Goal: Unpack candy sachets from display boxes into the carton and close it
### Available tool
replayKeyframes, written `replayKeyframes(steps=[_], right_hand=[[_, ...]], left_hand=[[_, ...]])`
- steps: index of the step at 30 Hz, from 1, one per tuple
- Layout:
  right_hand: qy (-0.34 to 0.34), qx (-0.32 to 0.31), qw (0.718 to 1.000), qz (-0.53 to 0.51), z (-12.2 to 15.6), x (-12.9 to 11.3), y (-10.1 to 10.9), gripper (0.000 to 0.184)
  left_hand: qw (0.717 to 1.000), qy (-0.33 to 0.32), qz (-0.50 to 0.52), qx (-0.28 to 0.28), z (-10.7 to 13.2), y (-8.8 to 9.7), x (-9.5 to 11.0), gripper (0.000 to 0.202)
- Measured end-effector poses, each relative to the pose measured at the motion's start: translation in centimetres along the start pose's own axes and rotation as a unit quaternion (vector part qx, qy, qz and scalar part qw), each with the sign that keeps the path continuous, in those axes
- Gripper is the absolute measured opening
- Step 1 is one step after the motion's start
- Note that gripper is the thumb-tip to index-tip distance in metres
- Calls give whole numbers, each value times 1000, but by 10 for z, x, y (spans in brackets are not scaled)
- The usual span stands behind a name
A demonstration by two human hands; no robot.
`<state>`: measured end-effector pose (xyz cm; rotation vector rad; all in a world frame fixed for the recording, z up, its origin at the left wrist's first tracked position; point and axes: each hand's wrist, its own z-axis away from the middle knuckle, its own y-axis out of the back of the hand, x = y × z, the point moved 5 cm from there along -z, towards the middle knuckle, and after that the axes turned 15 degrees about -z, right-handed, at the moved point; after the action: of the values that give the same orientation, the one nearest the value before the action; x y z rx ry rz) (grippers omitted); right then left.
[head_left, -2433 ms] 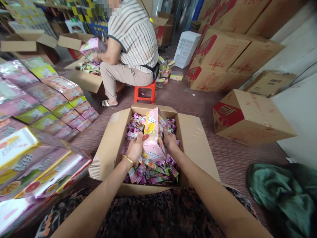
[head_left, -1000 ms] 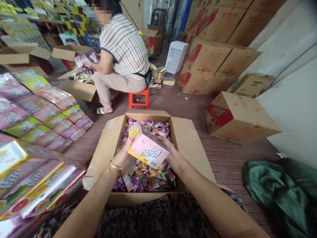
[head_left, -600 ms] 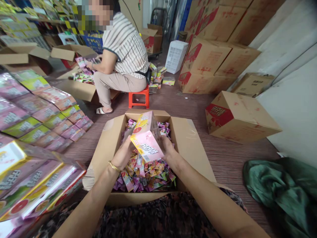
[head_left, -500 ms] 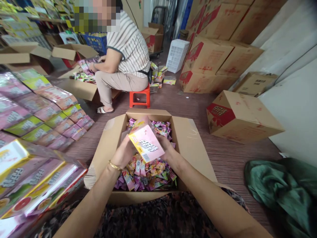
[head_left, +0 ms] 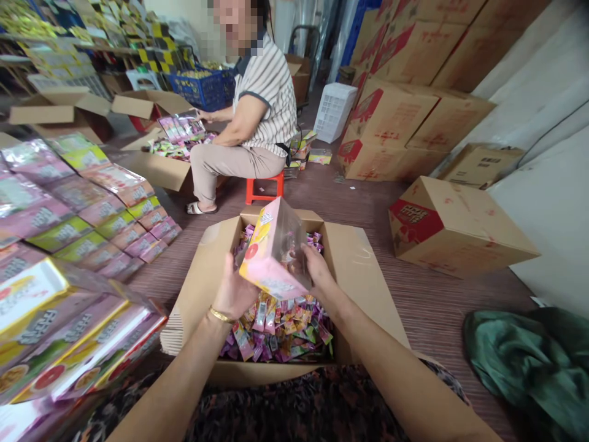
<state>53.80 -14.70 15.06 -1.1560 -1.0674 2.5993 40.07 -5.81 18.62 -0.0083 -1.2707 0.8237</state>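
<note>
Sachets [head_left: 285, 331] are lying loose in the open carton [head_left: 363, 276], and above them, in the head view, a pink pack [head_left: 264, 264] is hanging tilted. The right hand [head_left: 322, 270] is clasping its clear side; the left hand [head_left: 234, 288] is cupping loosely near its lower left corner, thumb standing free, and whether the hidden fingers are bearing on the pack cannot be told. The right hand is probably carrying most of the load: if it were slackening, the pack could be slipping down onto the sachets, while too hard a squeeze could be denting the clear side. A stack [head_left: 78, 337] is standing left of the carton, where a wide swing of the left hand could be toppling it. Beyond, another person [head_left: 269, 104] is sitting on a red stool [head_left: 264, 190].
</note>
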Motion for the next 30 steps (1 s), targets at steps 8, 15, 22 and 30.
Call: replayKeyframes(steps=[8,15,22,30], right_hand=[[354,-91,915,171,34,-18,-10,57],[378,-119,899,187,46,-7,-15,57],[356,-227,856,297,55,10,-5,60],[219,-463,603,612,58,165,98,68]], left_hand=[[995,1,-29,90,11,10,17,49],[991,29,-25,125,19,35,13,34],[990,22,-90,107,64,43,55,36],[741,-109,-493,443,307,99,136,50]])
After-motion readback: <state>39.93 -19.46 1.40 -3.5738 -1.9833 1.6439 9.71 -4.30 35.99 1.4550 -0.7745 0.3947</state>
